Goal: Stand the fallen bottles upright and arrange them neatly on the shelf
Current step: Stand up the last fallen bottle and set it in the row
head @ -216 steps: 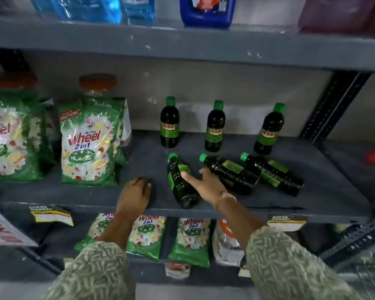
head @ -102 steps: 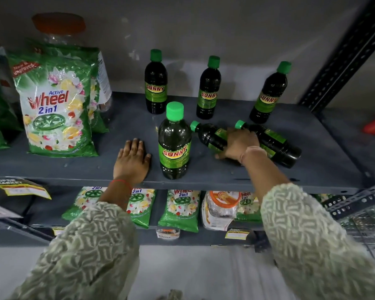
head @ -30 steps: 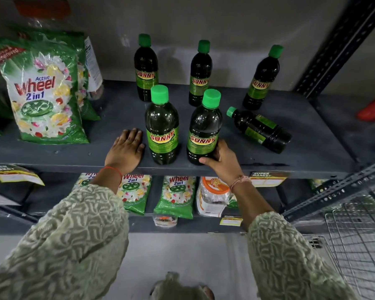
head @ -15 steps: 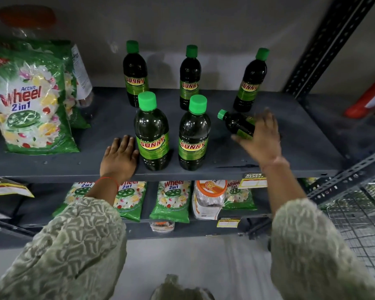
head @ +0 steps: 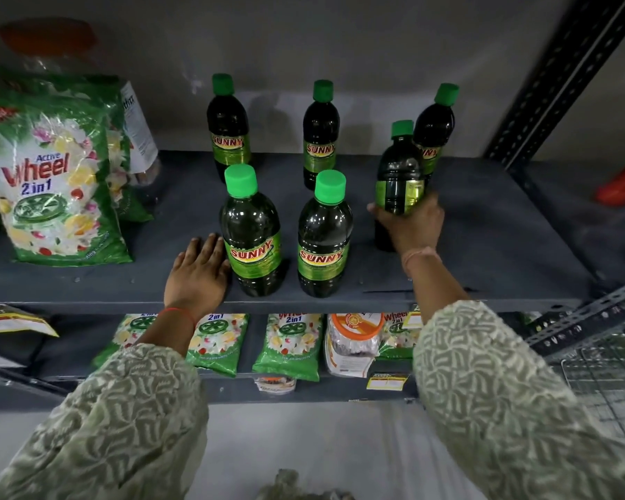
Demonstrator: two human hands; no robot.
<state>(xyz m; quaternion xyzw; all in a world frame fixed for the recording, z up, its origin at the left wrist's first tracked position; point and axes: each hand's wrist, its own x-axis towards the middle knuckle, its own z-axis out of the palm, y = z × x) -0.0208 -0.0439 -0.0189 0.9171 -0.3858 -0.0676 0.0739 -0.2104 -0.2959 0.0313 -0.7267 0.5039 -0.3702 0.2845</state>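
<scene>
Dark Sunny bottles with green caps stand on the grey shelf (head: 484, 218). Three stand at the back: left (head: 228, 128), middle (head: 320, 133), right (head: 435, 129). Two stand upright near the front edge: one (head: 251, 232) on the left, one (head: 323, 236) beside it. My right hand (head: 410, 225) grips the lower half of a third front bottle (head: 399, 171), which is upright with its label turned away, in front of the back right bottle. My left hand (head: 197, 274) lies flat on the shelf, touching the front left bottle's base.
Green Wheel detergent packs (head: 56, 185) lean at the shelf's left, a jar behind them. More packs (head: 289, 341) and a plastic jar (head: 354, 341) lie on the lower shelf. A perforated black upright (head: 556, 74) stands at the right, a wire basket (head: 607, 373) below it.
My right hand has closed on the last lying bottle and raised it upright. The left hand has stayed flat on the shelf.
</scene>
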